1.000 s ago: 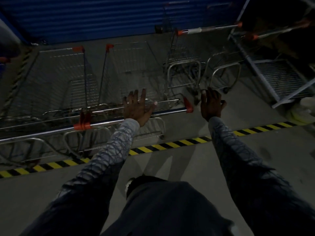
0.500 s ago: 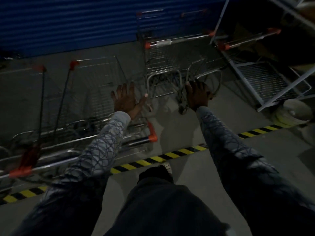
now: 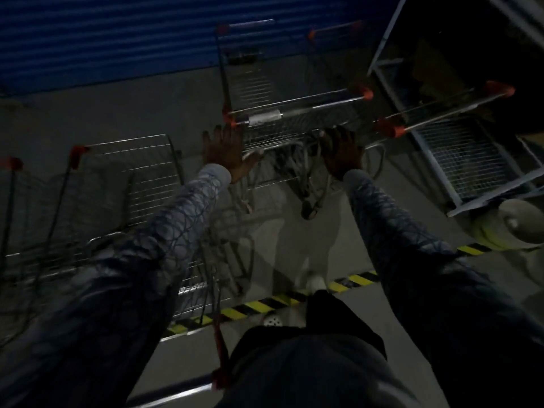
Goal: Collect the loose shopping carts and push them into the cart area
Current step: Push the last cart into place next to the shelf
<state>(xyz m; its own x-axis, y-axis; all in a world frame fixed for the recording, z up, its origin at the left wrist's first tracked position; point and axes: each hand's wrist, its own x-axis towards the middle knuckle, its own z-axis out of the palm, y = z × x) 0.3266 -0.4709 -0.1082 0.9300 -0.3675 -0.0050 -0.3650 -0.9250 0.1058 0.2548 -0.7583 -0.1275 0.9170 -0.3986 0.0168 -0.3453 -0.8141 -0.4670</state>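
Seemingly, the task is judged to be partly done. A row of wire carts (image 3: 132, 178) is seen on the left, past the yellow-and-black hazard stripe (image 3: 256, 307), and their baskets appear nested, though the dim light leaves this unsure. A middle cart (image 3: 253, 83) is placed farther off, close to the blue shutter (image 3: 117, 39), with its handle bar (image 3: 297, 110) turned toward the viewer. A right-hand cart (image 3: 444, 113) is set askew beside it. Neither is lined up with the left row, so these two are taken as the work left.

The left hand (image 3: 226, 153) and right hand (image 3: 341, 151) are stretched forward with fingers spread, and nothing is held by either. Both are seen just below the handle bar, and contact with the cart frame cannot be told.

Bare concrete floor (image 3: 164, 104) is left between the left row and the middle cart, so room for swinging a cart is offered there. On the right, space is pinched by a metal rack (image 3: 459, 160) and a pale container (image 3: 509, 228) near the stripe. The far side is closed off by the shutter.
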